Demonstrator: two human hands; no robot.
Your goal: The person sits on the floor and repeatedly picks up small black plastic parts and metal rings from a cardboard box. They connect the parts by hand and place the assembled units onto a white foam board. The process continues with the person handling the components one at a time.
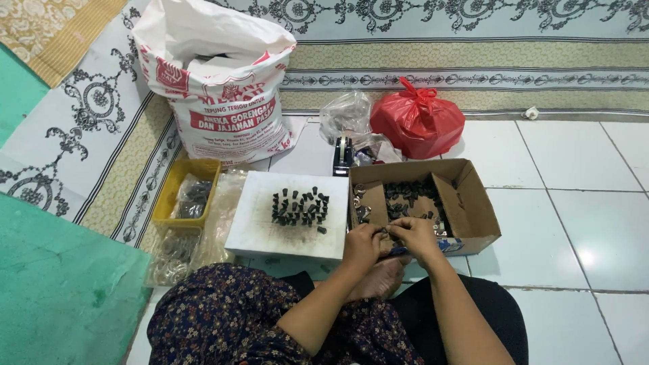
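Small dark plastic part (pixel 385 232) pinched between left hand (pixel 363 245) and right hand (pixel 416 236), both closed narrow on it, near edge of brown cardboard box (pixel 473 203). Too small to judge its long axis or heading. Finished-looking black pieces (pixel 299 207) stand upright on white board (pixel 260 233), left; more loose parts (pixel 409 192) wait in the box, so apparently midway.

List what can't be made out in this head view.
- Small dark piece between the left hand and right hand: too small, covered by fingers.
- Dark parts in the cardboard box: too small to identify; near wall hides some.
- Red bag contents: opaque plastic.
- White sack contents: hidden by its folded top.
- Yellow tray contents: blurred under clear plastic.
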